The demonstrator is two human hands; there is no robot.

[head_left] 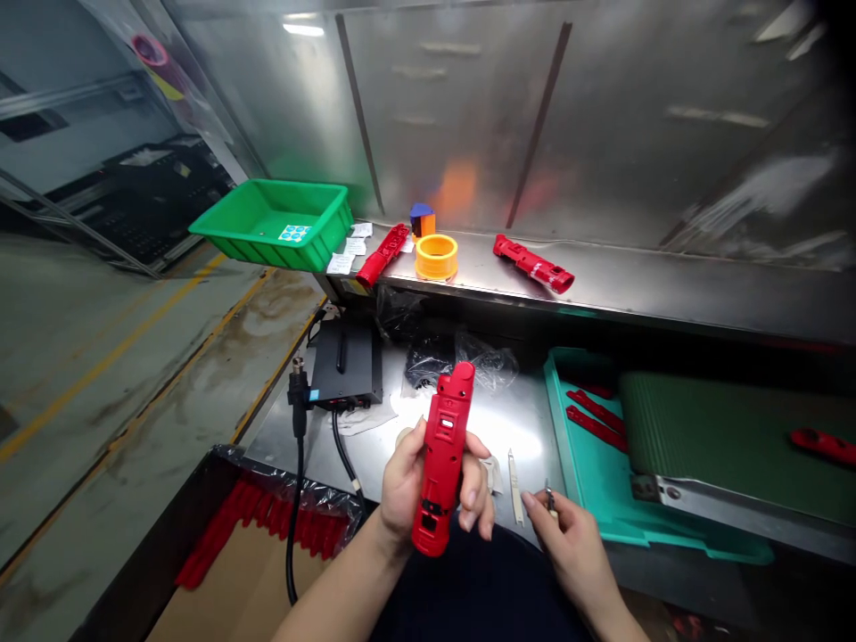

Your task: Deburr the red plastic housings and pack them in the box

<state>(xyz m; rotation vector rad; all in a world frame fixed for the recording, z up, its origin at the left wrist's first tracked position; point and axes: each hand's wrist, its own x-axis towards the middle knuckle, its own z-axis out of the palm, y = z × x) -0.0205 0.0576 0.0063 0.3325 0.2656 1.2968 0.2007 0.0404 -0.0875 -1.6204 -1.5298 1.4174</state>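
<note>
Likely light and stiff, the red shell (442, 455) suits mid-body gripping: left hand (403, 481) clasps it, right hand (573, 541) pinches a tool (550, 500).

Hard glare on steel bench (539, 437) — soft reflections across metal wall (455, 116) — top-right corner black.

Metal shelf (474, 267) holds green bin (294, 257) at L end, paper slips (341, 265), 2 red parts (535, 267), yellow ring (437, 262) btwn them, blue/orange item (423, 221) just behind ring. Metal bench (539, 423) below: blk box (358, 361), clear plastic (493, 364), thin pale tool (514, 490), teal tray (588, 504) on R.
</note>
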